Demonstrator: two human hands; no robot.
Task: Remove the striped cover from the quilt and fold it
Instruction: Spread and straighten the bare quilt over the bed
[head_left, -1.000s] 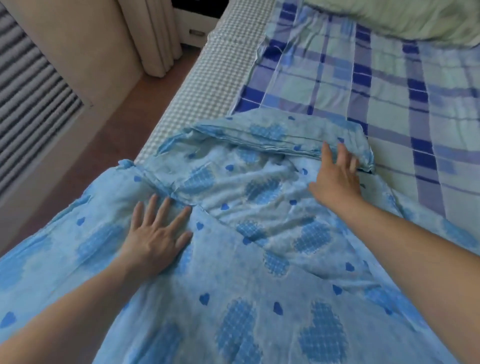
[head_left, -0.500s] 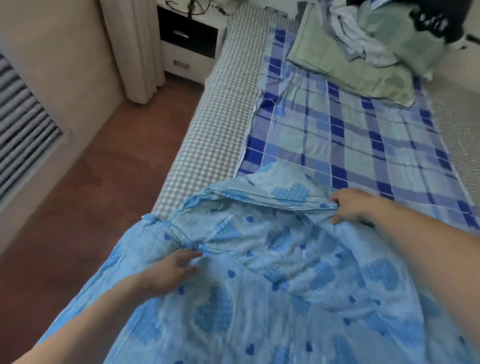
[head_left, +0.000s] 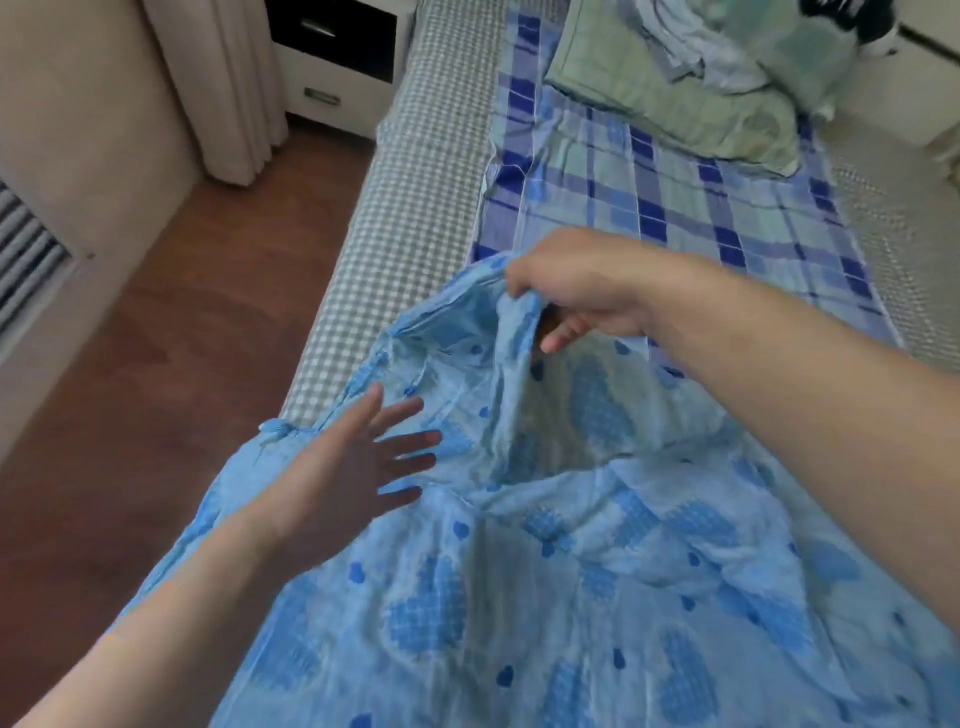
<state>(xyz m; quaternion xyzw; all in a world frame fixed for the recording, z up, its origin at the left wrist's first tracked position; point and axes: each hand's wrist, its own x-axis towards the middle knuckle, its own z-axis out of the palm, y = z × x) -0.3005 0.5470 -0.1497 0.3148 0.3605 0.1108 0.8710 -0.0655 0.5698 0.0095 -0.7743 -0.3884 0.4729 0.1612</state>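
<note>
A light blue cover (head_left: 545, 587) printed with darker blue hearts lies across the near end of the bed and fills the lower frame. My right hand (head_left: 576, 291) pinches its far edge and lifts it, so a fold of cloth hangs from the fingers and a hollow opens beneath. My left hand (head_left: 358, 467) hovers with fingers spread at the cover's left side, near a knotted tie (head_left: 275, 428). Whether it touches the cloth I cannot tell. No quilt filling shows.
A blue plaid sheet (head_left: 675, 197) covers a grey checked mattress (head_left: 415, 197). A green blanket (head_left: 649, 88) and crumpled clothes lie at the bed's head. A white bedside cabinet (head_left: 332, 67), a curtain (head_left: 228, 88) and brown floor (head_left: 182, 338) are on the left.
My right hand has gone from lying flat on the cover to pinching its far edge and lifting it. My left hand has come off the cloth and spread open. The view has tilted up.
</note>
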